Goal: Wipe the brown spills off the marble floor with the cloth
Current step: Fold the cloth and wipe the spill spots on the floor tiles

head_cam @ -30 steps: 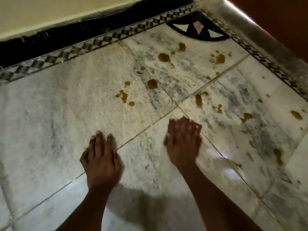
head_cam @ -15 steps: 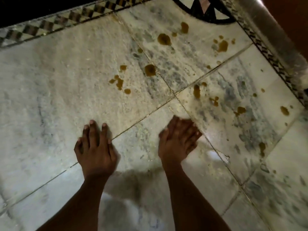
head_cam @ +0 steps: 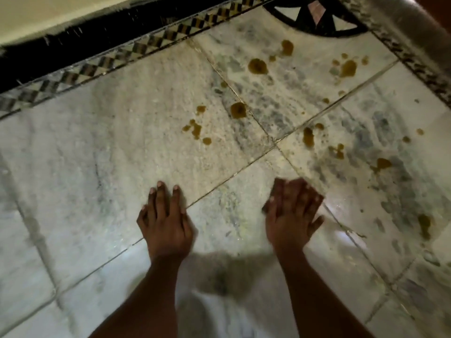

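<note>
I am looking down at a pale marble floor (head_cam: 97,154) laid in large slabs with thin dark joints. Both of my hands are low in the middle of the view, palms down. My left hand (head_cam: 166,223) lies flat on the marble with its fingers straight and close together, the fingertips reaching a diagonal joint; it holds nothing. My right hand (head_cam: 292,215) is just beside it, to the right, fingers stretched out and slightly spread, also holding nothing. It is blurred, so I cannot tell whether it is pressing on the stone or hovering just above it.

The brown spills (head_cam: 257,66) are scattered over the slabs beyond and to the right of my hands, well apart from my fingers. A small cluster of drops (head_cam: 196,129) sits ahead of my left hand, a rounder blot (head_cam: 238,110) lies near the crossing of two joints, and more patches (head_cam: 347,68) run toward the far right, with one streak (head_cam: 425,225) near the right edge. I see no cloth in this view.

Along the far side runs a checkered inlay border (head_cam: 122,54) next to a black band (head_cam: 61,52), and a dark curved inlay (head_cam: 314,20) fills the far corner.
</note>
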`<action>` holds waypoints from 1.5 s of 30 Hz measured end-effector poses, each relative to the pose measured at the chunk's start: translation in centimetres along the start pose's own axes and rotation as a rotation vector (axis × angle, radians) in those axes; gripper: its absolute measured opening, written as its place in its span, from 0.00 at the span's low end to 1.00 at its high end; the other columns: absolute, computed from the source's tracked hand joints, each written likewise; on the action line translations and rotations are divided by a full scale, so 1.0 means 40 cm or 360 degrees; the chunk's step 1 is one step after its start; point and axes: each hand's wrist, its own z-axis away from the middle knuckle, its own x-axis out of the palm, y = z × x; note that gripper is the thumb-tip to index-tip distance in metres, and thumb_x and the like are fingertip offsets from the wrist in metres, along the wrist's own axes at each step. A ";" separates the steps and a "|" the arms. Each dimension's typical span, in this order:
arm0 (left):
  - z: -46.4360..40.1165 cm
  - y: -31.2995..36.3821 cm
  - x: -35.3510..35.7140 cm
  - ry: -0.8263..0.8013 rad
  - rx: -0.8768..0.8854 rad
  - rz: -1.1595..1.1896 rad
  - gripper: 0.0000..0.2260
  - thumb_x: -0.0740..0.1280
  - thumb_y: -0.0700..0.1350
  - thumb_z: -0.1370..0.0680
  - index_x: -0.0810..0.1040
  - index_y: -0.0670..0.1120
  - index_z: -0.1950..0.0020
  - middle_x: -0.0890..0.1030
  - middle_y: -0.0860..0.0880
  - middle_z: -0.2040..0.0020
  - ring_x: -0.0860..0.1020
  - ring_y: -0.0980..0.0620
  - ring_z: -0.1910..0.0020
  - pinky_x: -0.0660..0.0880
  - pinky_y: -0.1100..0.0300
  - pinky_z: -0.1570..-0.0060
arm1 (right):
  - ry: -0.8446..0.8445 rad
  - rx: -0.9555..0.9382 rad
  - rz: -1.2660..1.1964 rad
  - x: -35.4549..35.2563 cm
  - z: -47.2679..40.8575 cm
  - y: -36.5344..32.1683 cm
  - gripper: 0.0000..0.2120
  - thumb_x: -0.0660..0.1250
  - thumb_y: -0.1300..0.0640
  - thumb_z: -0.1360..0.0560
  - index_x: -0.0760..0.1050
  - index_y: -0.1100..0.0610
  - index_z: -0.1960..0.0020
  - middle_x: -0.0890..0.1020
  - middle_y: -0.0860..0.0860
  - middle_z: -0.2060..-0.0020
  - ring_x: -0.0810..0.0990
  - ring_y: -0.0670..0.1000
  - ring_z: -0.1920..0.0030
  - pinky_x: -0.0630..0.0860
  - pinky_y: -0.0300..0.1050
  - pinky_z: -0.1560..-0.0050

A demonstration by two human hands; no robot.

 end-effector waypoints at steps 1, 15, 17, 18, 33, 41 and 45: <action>-0.003 0.000 0.000 -0.0014 -0.0009 0.0009 0.30 0.58 0.51 0.20 0.67 0.51 0.16 0.62 0.42 0.13 0.61 0.40 0.15 0.62 0.40 0.24 | 0.0030 0.0056 -0.0055 0.019 -0.053 -0.046 0.37 0.48 0.35 0.18 0.22 0.28 0.24 0.48 0.55 0.13 0.42 0.65 0.14 0.46 0.76 0.21; -0.001 0.006 0.001 -0.0086 -0.0046 -0.0004 0.29 0.56 0.53 0.18 0.67 0.51 0.16 0.60 0.43 0.13 0.60 0.41 0.14 0.60 0.40 0.23 | 0.0042 -0.0237 0.0119 0.039 -0.036 -0.067 0.32 0.50 0.35 0.17 0.46 0.37 0.15 0.47 0.52 0.13 0.41 0.64 0.14 0.47 0.76 0.20; -0.003 0.003 0.007 -0.0070 -0.0041 -0.0013 0.29 0.56 0.53 0.18 0.67 0.52 0.16 0.60 0.44 0.13 0.59 0.42 0.14 0.60 0.40 0.23 | 0.0030 -0.0082 0.0008 0.081 -0.111 -0.209 0.32 0.50 0.35 0.17 0.47 0.38 0.15 0.47 0.54 0.13 0.39 0.65 0.15 0.47 0.76 0.21; -0.007 0.001 0.010 -0.0049 -0.0043 -0.0022 0.28 0.57 0.53 0.18 0.67 0.52 0.16 0.61 0.44 0.13 0.60 0.43 0.14 0.60 0.40 0.23 | -0.0001 -0.0144 -0.0009 0.096 -0.124 -0.265 0.32 0.51 0.36 0.17 0.49 0.38 0.15 0.48 0.54 0.13 0.39 0.65 0.15 0.46 0.75 0.20; -0.326 -0.049 0.019 0.0147 -0.0013 0.0077 0.29 0.55 0.54 0.16 0.68 0.43 0.18 0.67 0.40 0.16 0.65 0.37 0.17 0.64 0.38 0.21 | 0.0108 -0.0151 -0.0228 0.143 -0.125 -0.402 0.30 0.56 0.39 0.18 0.57 0.38 0.16 0.52 0.55 0.14 0.47 0.66 0.15 0.49 0.75 0.21; -0.335 -0.055 0.029 0.0131 -0.0045 0.0106 0.28 0.52 0.55 0.14 0.66 0.46 0.16 0.62 0.43 0.14 0.62 0.40 0.15 0.61 0.39 0.19 | -0.0010 -0.0977 0.0218 0.093 -0.029 -0.252 0.32 0.57 0.33 0.20 0.53 0.31 0.17 0.57 0.46 0.14 0.51 0.56 0.14 0.53 0.71 0.19; -0.342 -0.055 0.028 0.0112 -0.0079 0.0106 0.28 0.52 0.55 0.14 0.65 0.47 0.15 0.61 0.44 0.13 0.60 0.42 0.14 0.59 0.39 0.18 | 0.0076 -0.0353 0.0035 0.143 -0.180 -0.424 0.32 0.50 0.34 0.19 0.55 0.37 0.15 0.52 0.57 0.13 0.44 0.64 0.14 0.47 0.72 0.19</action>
